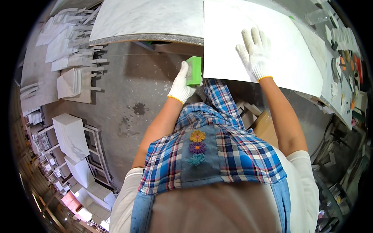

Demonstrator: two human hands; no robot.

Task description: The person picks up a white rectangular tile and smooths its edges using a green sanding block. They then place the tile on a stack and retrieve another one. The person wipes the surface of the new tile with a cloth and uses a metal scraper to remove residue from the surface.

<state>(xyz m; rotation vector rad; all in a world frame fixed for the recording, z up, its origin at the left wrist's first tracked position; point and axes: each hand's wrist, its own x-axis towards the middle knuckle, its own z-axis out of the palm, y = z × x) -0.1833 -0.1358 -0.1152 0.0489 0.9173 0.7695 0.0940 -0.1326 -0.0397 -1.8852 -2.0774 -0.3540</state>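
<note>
My left hand (182, 86), in a white knit glove with a yellow cuff, grips a bright green block (196, 71) with a greyish face, which looks like a sanding block. That block is upright beside the left edge of a glossy white slab (229, 46); I cannot tell whether the two touch. On top of the slab lies my right hand (257, 54), gloved the same way, palm down with the fingers stretched out. The slab's near edge overhangs the front of the bench.
A grey-veined white slab (147, 21) spans the bench at the far left. Stacked tiles (72, 83) and a pale boxy stack (70, 136) on a metal frame stand to the left. Tools (345, 64) crowd the right side. Below the bench is a cardboard box (265, 128).
</note>
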